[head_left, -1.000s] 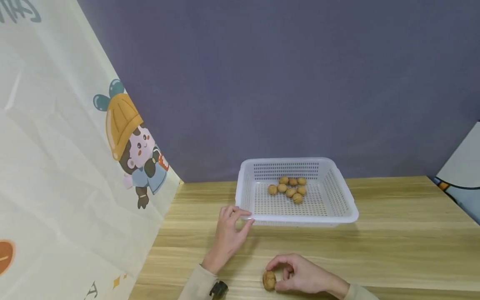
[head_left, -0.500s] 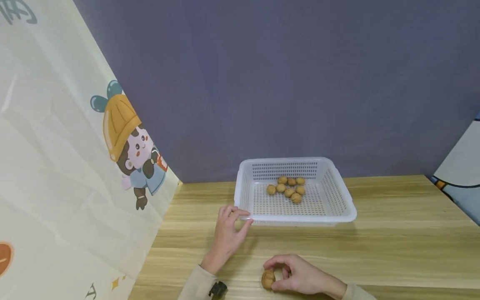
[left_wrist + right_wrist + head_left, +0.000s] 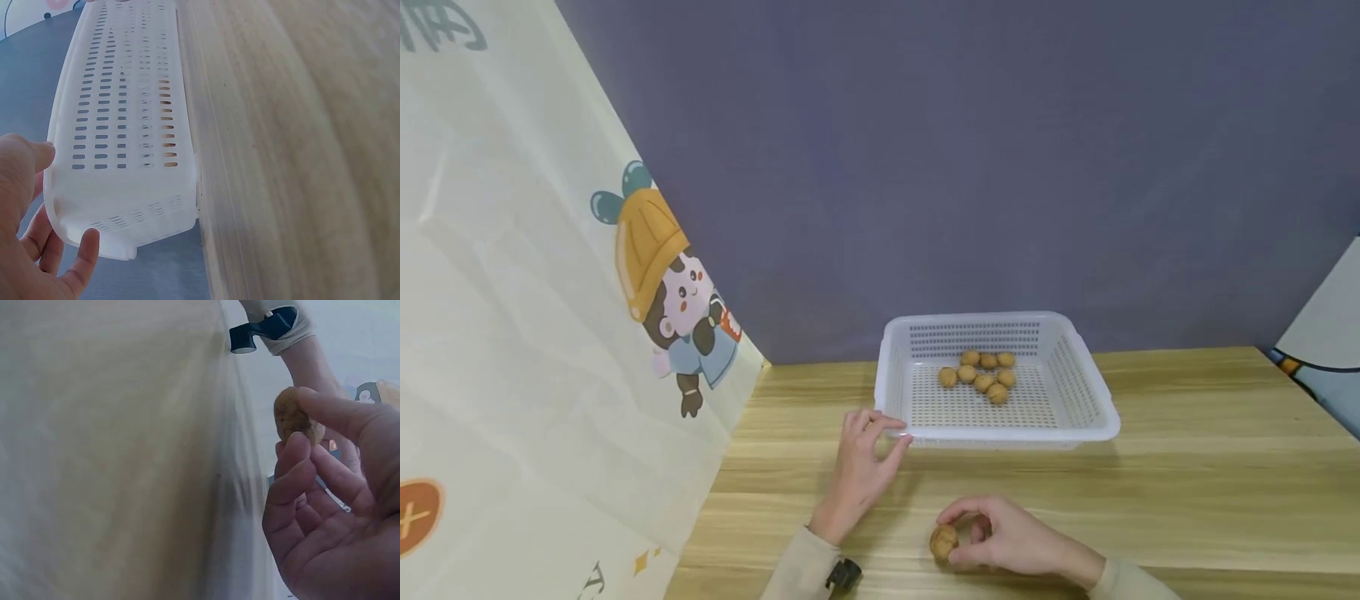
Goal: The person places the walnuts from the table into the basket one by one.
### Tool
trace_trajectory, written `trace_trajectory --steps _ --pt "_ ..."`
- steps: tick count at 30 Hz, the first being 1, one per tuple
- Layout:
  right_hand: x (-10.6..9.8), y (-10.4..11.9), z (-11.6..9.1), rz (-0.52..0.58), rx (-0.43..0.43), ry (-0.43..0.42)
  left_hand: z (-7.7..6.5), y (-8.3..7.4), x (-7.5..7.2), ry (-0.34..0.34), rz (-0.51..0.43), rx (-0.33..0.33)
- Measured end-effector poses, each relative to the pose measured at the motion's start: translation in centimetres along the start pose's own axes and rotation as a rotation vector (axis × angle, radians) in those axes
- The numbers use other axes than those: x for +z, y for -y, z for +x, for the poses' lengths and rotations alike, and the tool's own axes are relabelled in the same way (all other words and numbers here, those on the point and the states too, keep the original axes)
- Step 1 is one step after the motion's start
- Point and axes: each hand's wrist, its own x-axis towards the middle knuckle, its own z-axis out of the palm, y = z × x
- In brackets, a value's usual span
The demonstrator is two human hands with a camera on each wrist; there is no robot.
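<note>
My right hand (image 3: 1011,540) pinches a brown walnut (image 3: 943,542) between thumb and fingers, low in the head view, in front of the basket. The right wrist view shows that walnut (image 3: 294,417) at the fingertips, with the other fingers curled below it. With thumb and fingers, my left hand (image 3: 859,475) grips the front left corner of a white plastic basket (image 3: 1000,435). In the left wrist view the thumb lies on the rim of the basket (image 3: 125,181) and other fingers are around its corner. Several walnuts (image 3: 985,382) lie together on the basket's slotted floor.
The basket stands on a wood-grain table (image 3: 1210,467), near its back edge. A dark blue-grey backdrop (image 3: 970,167) rises behind. On the left is a pale sheet (image 3: 512,333) with a cartoon figure. My left wrist wears a black band (image 3: 844,575).
My right hand has moved slightly away from me, toward the basket, with the walnut still in its fingers. The left hand keeps its hold on the basket corner. The head view has shifted a little.
</note>
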Motion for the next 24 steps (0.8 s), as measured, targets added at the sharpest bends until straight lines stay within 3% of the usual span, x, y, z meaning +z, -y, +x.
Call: trace_trajectory --steps 5,8,12,20,24 --pt "-1.2 1.9 -0.1 -0.082 0.014 -0.049 0.0 -0.1 0.2 0.007 -0.004 -0.005" --pt "-2.6 3.7 0.0 -0.189 0.019 -0.088 0.1 -0.1 0.1 -0.006 -0.010 -0.010" --pt "-5.0 6.0 0.2 -0.250 0.013 -0.114 0.2 -0.1 -0.1 -0.011 -0.014 -0.017" --pt "-9.2 9.4 0.9 -0.300 -0.005 -0.144 0.0 0.1 0.0 -0.018 -0.008 0.000" --pt "-11.2 10.6 1.6 -0.266 0.014 -0.163 0.0 0.2 0.1 -0.019 -0.010 0.008"
